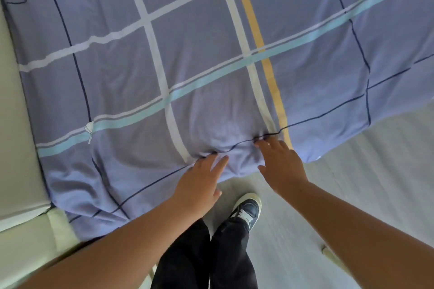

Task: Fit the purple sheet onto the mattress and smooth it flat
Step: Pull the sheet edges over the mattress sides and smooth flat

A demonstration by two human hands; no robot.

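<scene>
Head view: we are pressing the purple sheet (199, 58) — draped over the mattress edge — with left hand (199, 183) and right hand (280, 164), each grip spread flat, pinching nothing, to work out wrinkles.

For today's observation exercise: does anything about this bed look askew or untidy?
Yes. The purple sheet is bunched into puckers at the near edge between the left hand and right hand, and wrinkled toward the near-left corner.
</scene>
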